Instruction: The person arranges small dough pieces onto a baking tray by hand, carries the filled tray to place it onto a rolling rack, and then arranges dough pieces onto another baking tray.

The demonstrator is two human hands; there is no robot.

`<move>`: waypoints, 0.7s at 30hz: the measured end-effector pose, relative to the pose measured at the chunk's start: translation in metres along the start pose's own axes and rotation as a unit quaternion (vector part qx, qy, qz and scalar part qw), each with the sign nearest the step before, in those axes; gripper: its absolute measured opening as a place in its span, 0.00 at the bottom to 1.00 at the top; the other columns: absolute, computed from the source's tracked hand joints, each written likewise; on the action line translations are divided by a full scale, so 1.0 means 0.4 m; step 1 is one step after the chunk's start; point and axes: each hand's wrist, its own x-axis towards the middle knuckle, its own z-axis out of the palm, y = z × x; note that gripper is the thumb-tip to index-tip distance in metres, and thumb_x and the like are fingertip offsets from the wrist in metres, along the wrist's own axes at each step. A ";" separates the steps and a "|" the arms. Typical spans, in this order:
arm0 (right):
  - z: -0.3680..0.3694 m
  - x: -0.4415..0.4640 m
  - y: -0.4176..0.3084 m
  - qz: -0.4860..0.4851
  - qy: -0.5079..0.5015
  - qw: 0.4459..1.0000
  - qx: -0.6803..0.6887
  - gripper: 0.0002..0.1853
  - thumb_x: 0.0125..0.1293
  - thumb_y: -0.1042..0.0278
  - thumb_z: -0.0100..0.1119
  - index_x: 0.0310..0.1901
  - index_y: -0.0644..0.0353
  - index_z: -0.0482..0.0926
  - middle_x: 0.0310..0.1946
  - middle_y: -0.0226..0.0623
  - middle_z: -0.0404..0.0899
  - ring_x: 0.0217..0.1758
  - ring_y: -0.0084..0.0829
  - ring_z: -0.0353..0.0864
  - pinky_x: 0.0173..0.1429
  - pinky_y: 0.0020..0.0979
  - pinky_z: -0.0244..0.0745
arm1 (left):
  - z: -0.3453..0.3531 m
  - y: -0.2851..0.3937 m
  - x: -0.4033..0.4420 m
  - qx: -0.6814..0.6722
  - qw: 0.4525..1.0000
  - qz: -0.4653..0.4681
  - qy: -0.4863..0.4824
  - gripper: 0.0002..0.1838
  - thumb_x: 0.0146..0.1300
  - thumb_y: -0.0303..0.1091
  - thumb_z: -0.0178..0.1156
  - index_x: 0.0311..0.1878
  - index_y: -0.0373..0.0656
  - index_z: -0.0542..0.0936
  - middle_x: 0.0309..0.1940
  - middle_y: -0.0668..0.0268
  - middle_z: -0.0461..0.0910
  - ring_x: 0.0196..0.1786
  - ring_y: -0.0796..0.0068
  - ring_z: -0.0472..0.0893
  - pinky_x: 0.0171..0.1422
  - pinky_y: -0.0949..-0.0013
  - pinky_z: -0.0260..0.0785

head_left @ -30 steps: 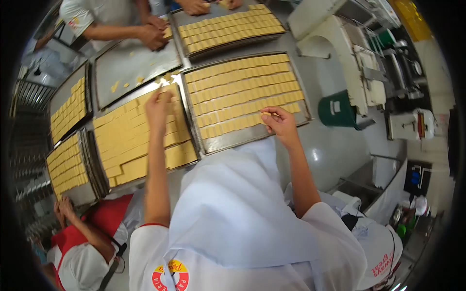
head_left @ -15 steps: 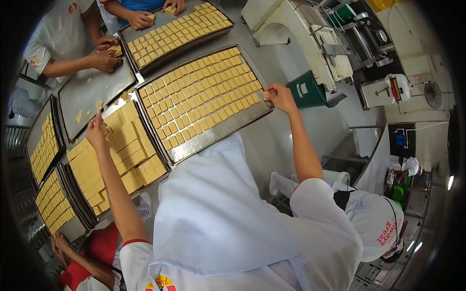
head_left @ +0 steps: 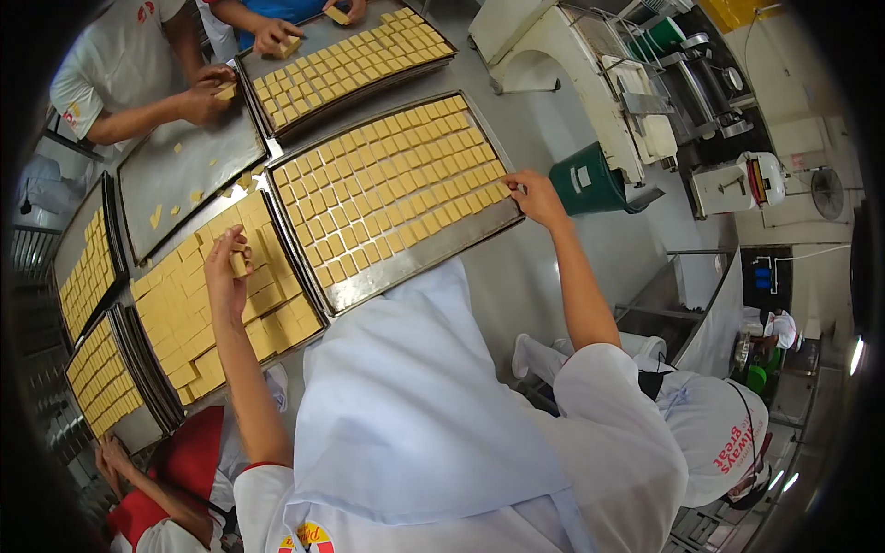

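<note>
My left hand is closed on a small yellow dough piece, raised above a tray heaped with similar blocks. My right hand is at the right edge of a metal baking tray. Its thumb and forefinger pinch at the end of the front row, where a dough piece sits partly covered by the fingertips. Neat rows of small rectangular dough pieces cover most of this tray, with a bare metal strip along its near side.
A filled tray lies beyond mine, where a co-worker's hands hold pieces. Another co-worker's hands are over a tray with scraps. Stacked trays stand at far left. A green bin is at right.
My left hand has moved right and nearer, over the heaped blocks, with its fingers now curled round a piece. My right hand has lowered slightly, bringing its piece to the front row's end.
</note>
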 end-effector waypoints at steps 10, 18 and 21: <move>0.011 -0.013 -0.002 -0.014 0.004 1.000 0.021 0.19 0.54 0.76 0.70 0.50 0.60 0.83 0.33 0.36 0.80 0.31 0.34 0.73 0.42 0.33 0.72 | 0.091 -0.015 -0.117 -0.011 0.990 -0.078 -0.120 0.26 0.66 0.32 0.52 0.66 0.32 0.71 0.37 0.69 0.74 0.36 0.80 0.75 0.25 0.80 0.63; 0.005 -0.023 -0.040 -0.016 0.047 0.998 0.039 0.17 0.56 0.74 0.68 0.50 0.61 0.83 0.35 0.40 0.82 0.37 0.38 0.80 0.44 0.35 0.75 | 0.141 -0.061 -0.136 0.001 0.993 -0.068 -0.098 0.15 0.63 0.24 0.61 0.53 0.35 0.78 0.33 0.65 0.79 0.33 0.80 0.79 0.24 0.78 0.68; 0.056 -0.038 -0.106 -0.006 0.113 0.983 0.146 0.16 0.59 0.73 0.68 0.50 0.60 0.83 0.36 0.37 0.83 0.33 0.29 0.80 0.40 0.30 0.76 | 0.155 -0.088 -0.149 0.045 0.988 -0.060 -0.135 0.18 0.61 0.23 0.62 0.56 0.36 0.78 0.34 0.67 0.79 0.33 0.80 0.79 0.24 0.77 0.70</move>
